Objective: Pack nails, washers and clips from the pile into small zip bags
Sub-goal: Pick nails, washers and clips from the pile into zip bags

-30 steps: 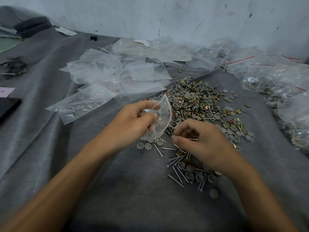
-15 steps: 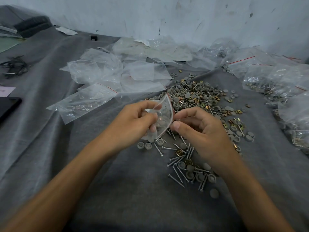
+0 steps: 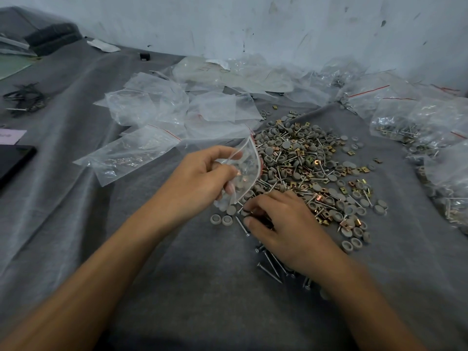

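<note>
- Pinching with thumb and fingers, our left hand [image 3: 202, 178] holds the bag [image 3: 247, 165] just left of the pile [image 3: 304, 160], with washers [image 3: 238, 184] inside.
- Our right hand [image 3: 286, 224] curls onto nails [image 3: 269, 271] at the pile's near edge; whether it pinches one we cannot tell.
- At right lie filled bags [image 3: 395, 122], at left empty bags [image 3: 152, 107]; most of the pile is unpacked, we judge.
- Bag's red mouth faces right toward the pile, long axis near upright.

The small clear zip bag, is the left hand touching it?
Touching. The head view shows the left hand pinching the small clear zip bag between thumb and fingers.
</note>
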Action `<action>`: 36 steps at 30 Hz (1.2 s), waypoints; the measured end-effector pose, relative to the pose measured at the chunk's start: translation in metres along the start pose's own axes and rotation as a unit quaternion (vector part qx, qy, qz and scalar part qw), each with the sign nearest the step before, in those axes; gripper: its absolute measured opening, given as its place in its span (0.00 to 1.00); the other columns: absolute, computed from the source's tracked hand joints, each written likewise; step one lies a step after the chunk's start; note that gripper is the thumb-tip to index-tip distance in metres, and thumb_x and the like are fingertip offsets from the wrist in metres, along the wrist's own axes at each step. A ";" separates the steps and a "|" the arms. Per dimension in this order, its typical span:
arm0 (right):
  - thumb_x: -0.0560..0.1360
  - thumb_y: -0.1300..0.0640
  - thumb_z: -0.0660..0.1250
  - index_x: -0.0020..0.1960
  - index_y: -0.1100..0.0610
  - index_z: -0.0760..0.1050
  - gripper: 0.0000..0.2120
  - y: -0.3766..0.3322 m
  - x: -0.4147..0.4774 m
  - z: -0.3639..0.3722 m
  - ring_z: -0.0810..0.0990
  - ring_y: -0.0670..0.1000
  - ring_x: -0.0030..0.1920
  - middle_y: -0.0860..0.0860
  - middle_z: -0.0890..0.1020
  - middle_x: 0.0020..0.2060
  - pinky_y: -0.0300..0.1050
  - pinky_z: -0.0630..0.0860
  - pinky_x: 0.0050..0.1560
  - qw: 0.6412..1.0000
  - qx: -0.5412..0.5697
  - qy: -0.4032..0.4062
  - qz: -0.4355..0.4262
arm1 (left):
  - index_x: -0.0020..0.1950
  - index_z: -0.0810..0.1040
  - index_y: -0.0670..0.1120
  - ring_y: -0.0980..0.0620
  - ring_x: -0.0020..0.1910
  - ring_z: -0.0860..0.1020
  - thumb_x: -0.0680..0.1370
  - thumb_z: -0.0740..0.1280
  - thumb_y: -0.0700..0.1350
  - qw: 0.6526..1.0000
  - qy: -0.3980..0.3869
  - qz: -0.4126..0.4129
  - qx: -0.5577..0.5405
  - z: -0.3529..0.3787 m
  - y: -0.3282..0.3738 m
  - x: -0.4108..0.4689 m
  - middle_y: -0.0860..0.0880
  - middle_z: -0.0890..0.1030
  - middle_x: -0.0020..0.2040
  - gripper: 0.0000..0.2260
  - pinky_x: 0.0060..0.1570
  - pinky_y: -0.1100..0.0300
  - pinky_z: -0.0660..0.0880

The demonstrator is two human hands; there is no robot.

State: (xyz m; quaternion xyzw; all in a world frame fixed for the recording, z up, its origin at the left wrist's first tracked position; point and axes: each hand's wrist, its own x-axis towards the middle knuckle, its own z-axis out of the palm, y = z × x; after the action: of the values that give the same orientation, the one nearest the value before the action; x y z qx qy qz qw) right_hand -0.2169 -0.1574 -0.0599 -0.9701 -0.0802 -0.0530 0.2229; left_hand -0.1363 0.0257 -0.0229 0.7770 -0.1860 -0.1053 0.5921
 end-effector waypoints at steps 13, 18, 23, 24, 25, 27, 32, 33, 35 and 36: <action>0.78 0.46 0.65 0.51 0.44 0.75 0.04 -0.005 -0.003 -0.006 0.68 0.43 0.49 0.37 0.73 0.43 0.44 0.65 0.54 1.000 -0.011 -0.012 -0.027 | 0.59 0.80 0.56 0.59 0.28 0.74 0.81 0.64 0.39 1.000 -0.006 0.000 0.008 0.002 -0.001 0.000 0.52 0.81 0.30 0.13 0.29 0.69 0.70; 0.80 0.48 0.64 0.53 0.48 0.78 0.07 0.004 -0.002 -0.015 0.73 0.46 0.52 0.41 0.79 0.47 0.51 0.71 0.57 0.999 0.009 0.051 -0.001 | 0.60 0.80 0.54 0.59 0.27 0.74 0.81 0.64 0.39 1.000 -0.007 0.000 0.011 0.003 -0.001 0.000 0.52 0.81 0.30 0.14 0.28 0.69 0.70; 0.80 0.56 0.69 0.54 0.52 0.80 0.04 0.006 -0.001 -0.025 0.79 0.47 0.49 0.41 0.80 0.46 0.53 0.80 0.48 0.963 0.110 0.244 -0.022 | 0.60 0.80 0.54 0.58 0.28 0.74 0.81 0.64 0.39 1.000 -0.015 -0.007 0.000 0.005 -0.001 -0.001 0.52 0.81 0.30 0.13 0.29 0.68 0.71; 0.80 0.57 0.69 0.54 0.52 0.80 0.04 0.004 -0.001 -0.025 0.80 0.47 0.50 0.41 0.80 0.46 0.53 0.80 0.48 0.955 0.124 0.267 -0.032 | 0.60 0.80 0.54 0.58 0.28 0.74 0.81 0.64 0.39 1.000 -0.018 -0.009 -0.002 0.006 -0.001 -0.001 0.52 0.80 0.30 0.13 0.29 0.68 0.71; 0.80 0.57 0.68 0.55 0.52 0.80 0.05 0.002 -0.002 -0.024 0.80 0.47 0.50 0.41 0.80 0.47 0.52 0.80 0.47 0.950 0.129 0.282 -0.044 | 0.60 0.80 0.54 0.58 0.28 0.74 0.81 0.64 0.39 1.000 -0.021 -0.009 -0.003 0.007 -0.001 -0.002 0.52 0.80 0.29 0.13 0.29 0.68 0.71; 0.81 0.56 0.68 0.57 0.52 0.80 0.06 -0.001 -0.002 -0.021 0.79 0.47 0.49 0.43 0.79 0.48 0.50 0.80 0.46 0.950 0.118 0.284 -0.063 | 0.59 0.81 0.54 0.59 0.28 0.74 0.81 0.64 0.39 1.000 -0.026 -0.007 0.000 0.008 -0.001 -0.002 0.53 0.79 0.29 0.13 0.29 0.68 0.71; 0.82 0.52 0.66 0.64 0.50 0.77 0.12 -0.004 -0.002 -0.015 0.76 0.44 0.48 0.43 0.77 0.48 0.47 0.78 0.49 0.971 0.083 0.215 -0.062 | 0.58 0.81 0.53 0.60 0.26 0.74 0.81 0.63 0.38 1.000 -0.004 0.001 -0.010 0.006 0.001 -0.002 0.53 0.79 0.28 0.13 0.28 0.70 0.70; 0.81 0.52 0.66 0.62 0.49 0.76 0.09 -0.005 -0.002 -0.015 0.77 0.43 0.47 0.42 0.77 0.47 0.46 0.77 0.48 0.968 0.099 0.221 -0.058 | 0.57 0.81 0.53 0.60 0.26 0.74 0.81 0.63 0.38 1.000 0.009 0.005 -0.015 0.005 0.002 -0.001 0.53 0.79 0.28 0.12 0.28 0.69 0.70; 0.81 0.53 0.67 0.56 0.48 0.73 0.05 -0.008 -0.002 -0.015 0.78 0.44 0.46 0.41 0.77 0.44 0.42 0.77 0.45 0.962 0.131 0.235 -0.054 | 0.55 0.82 0.53 0.60 0.25 0.73 0.82 0.63 0.39 0.999 0.038 0.006 -0.032 0.002 0.003 0.000 0.53 0.79 0.27 0.11 0.27 0.69 0.69; 0.80 0.54 0.67 0.53 0.49 0.73 0.04 -0.010 -0.002 -0.014 0.78 0.45 0.45 0.41 0.77 0.44 0.40 0.76 0.44 0.961 0.136 0.232 -0.058 | 0.55 0.82 0.53 0.60 0.25 0.73 0.82 0.64 0.39 0.998 0.051 0.004 -0.042 0.001 0.003 0.000 0.53 0.78 0.27 0.11 0.27 0.69 0.69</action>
State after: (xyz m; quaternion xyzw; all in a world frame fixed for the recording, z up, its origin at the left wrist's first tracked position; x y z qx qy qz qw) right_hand -0.2212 -0.1547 -0.0437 -0.8852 -0.0891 -0.2786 0.3617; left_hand -0.1368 0.0240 -0.0202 0.7552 -0.1543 -0.0707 0.6332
